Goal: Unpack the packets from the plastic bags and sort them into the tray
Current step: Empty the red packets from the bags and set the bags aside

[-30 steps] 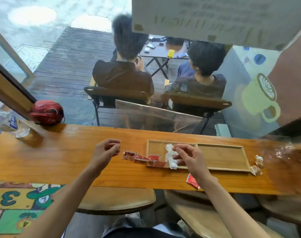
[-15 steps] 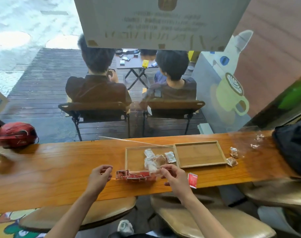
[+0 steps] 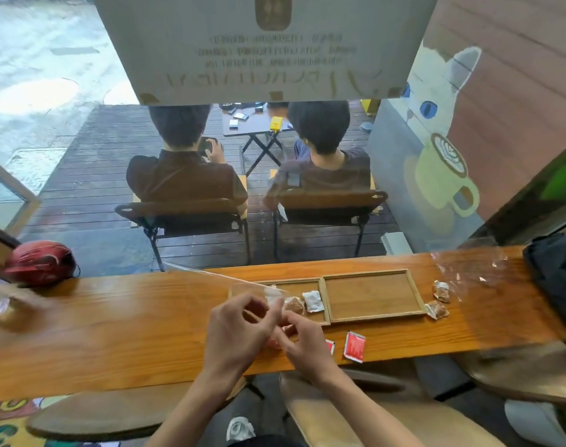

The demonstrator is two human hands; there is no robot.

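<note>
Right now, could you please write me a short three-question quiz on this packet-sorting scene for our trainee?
1. True or false: the right compartment of the wooden tray holds packets.
2. Multiple choice: the red packet lies (A) in the tray, (B) on the counter in front of the tray, (C) on a stool.
3. Short answer: where are the left hand and right hand working?

Key: 1. False; it is bare, and the white packet and brown packet lie in the left compartment. 2. B. 3. Together at the tray's near left corner, fingers meeting at a clear plastic bag.
</note>
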